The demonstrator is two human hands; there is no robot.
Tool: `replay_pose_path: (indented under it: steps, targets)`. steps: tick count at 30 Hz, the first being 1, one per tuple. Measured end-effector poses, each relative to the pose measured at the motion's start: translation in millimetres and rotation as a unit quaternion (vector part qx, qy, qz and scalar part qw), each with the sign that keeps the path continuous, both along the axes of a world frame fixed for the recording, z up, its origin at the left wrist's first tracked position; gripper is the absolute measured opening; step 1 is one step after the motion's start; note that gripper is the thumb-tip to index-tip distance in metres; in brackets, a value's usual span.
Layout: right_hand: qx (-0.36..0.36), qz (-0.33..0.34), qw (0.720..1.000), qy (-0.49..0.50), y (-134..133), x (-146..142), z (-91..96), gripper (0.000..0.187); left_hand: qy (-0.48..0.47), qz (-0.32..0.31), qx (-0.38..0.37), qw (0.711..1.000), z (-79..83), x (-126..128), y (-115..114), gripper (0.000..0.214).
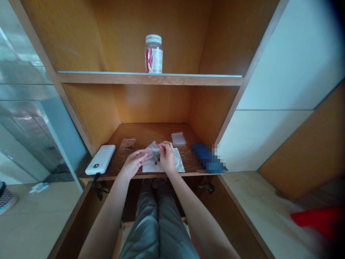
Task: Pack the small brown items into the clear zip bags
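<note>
**Wooden cabinet (88, 115) with 2 hands at its worktop (145, 132)**
A white power bank (100, 159) lies left, a blurred blue object (206, 158) right, and a labelled jar (153, 54) stands on the shelf (148, 79) above. The clear plastic bag (154, 151) of dark bits sits over a white paper sheet (178, 162), pinched in the right hand's (167, 156) narrow grip; the left hand's (134, 163) wide grip touches it.
</note>
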State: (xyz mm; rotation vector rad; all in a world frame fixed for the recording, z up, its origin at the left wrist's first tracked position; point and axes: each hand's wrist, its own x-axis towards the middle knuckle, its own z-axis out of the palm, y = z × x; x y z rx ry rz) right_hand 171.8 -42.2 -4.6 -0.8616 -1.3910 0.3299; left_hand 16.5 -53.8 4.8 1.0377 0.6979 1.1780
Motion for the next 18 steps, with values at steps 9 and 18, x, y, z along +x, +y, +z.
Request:
replay_pose_path:
  steps: [9, 18]
  targets:
    - [-0.02, 0.041, 0.999, -0.003, 3, -1, -4.3, 0.019, -0.053, 0.029, -0.016, 0.998, -1.4, -6, 2, 0.03]
    - [-0.032, 0.099, 0.994, -0.027, 5, 0, -8.9, 0.008, 0.019, 0.11, 0.032, 0.993, 1.5, 5, -1, 0.026]
